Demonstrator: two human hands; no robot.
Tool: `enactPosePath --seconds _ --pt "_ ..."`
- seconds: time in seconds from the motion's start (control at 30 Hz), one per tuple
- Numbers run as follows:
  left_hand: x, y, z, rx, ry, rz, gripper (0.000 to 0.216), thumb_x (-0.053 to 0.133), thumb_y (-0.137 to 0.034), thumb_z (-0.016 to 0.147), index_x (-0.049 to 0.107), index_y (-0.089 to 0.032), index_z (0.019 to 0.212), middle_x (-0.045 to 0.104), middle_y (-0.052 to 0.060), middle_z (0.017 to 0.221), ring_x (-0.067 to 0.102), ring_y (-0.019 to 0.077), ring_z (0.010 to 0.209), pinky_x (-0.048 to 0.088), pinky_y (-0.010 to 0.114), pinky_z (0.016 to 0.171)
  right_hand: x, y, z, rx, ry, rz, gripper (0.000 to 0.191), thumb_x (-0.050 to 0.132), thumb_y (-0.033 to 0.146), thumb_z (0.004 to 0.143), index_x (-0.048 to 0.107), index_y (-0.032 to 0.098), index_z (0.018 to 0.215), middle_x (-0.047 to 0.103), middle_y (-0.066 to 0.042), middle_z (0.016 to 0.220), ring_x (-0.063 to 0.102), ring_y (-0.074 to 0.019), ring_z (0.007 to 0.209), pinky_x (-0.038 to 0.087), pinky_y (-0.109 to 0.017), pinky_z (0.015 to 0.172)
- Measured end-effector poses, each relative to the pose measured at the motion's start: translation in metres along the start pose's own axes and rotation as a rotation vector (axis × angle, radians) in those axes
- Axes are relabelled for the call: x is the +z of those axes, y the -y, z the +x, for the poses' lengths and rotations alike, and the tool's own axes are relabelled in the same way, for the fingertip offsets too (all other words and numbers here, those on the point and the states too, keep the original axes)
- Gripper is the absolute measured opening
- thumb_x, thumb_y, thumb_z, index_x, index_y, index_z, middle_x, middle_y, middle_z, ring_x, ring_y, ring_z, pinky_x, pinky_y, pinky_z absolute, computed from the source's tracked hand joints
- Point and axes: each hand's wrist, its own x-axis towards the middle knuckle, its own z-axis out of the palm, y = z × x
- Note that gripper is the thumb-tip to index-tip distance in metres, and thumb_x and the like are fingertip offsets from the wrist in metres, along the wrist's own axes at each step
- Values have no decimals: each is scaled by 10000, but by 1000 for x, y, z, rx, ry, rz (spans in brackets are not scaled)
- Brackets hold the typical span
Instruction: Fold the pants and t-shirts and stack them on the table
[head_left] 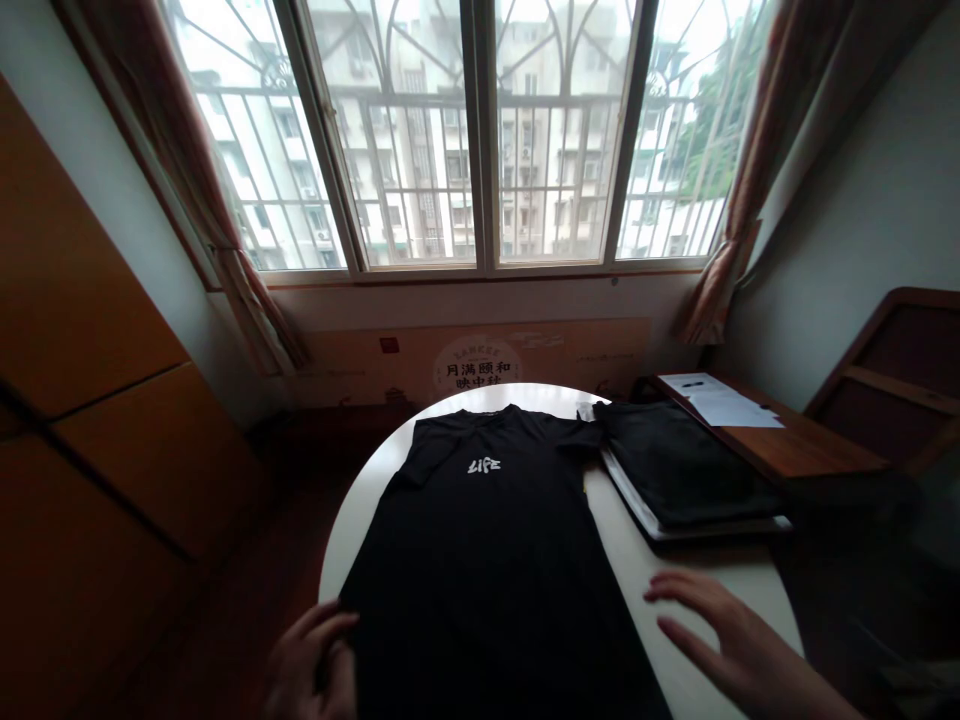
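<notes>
A black T-shirt [487, 560] with white "LIFE" lettering lies spread flat on a round white table [360, 500], collar toward the window. My left hand [311, 665] rests at the shirt's lower left hem, fingers curled against the fabric edge; whether it pinches the cloth is unclear. My right hand [731, 640] hovers flat over the bare table just right of the shirt, fingers spread, holding nothing.
A folded dark garment [686, 465] lies on a tray at the table's right. A wooden side table with papers [724, 400] stands behind it. A wooden cabinet [90, 400] fills the left, a chair [900, 370] the right, a barred window the back.
</notes>
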Motion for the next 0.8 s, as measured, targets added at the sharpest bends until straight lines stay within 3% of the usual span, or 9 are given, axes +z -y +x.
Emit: enactPosePath --seconds 0.1,0.2,0.3,0.43,0.6,0.8 --pt "62 -74 50 222 369 -75 290 471 -266 893 724 -245 1034 693 67 1170 650 244 1089 544 404 973 -28 -13 94 122 -30 -39 399 487 436 951 700 190 1184 726 -107 1147 696 -230 1002 531 -308 871" --pt "136 -133 89 357 671 -29 321 532 -215 891 712 -231 1156 692 80 1236 625 233 1170 491 378 1050 -43 -35 181 270 -145 -244 385 517 308 922 663 182 1255 735 -88 1132 691 -224 1012 499 -286 851" --pt "210 -161 108 469 812 97 390 583 -196 878 668 -190 1259 636 125 1349 569 265 1266 430 402 1112 -48 -60 241 387 -155 -338 428 525 235 887 652 192 1294 720 -91 1201 674 -244 1088 490 -292 866" --pt "288 -172 111 505 866 117 314 601 -192 866 713 -168 1159 682 131 1250 585 251 1236 409 366 1121 -43 -86 283 432 -114 -364 450 599 258 831 678 207 1271 700 -103 1259 654 -276 1151 501 -313 878" --pt "336 -184 93 426 824 141 304 503 -183 903 724 -156 1110 702 140 1154 622 251 1153 457 375 1043 -29 -98 308 389 -106 -375 415 625 275 809 706 255 1215 697 -74 1268 655 -260 1147 500 -305 872" --pt "352 -182 80 341 789 124 415 522 -261 913 633 -159 1300 619 134 1366 515 273 1315 328 428 1165 -17 -96 315 326 -153 -365 335 645 246 777 722 246 1103 712 -82 1185 666 -258 1061 473 -289 809"
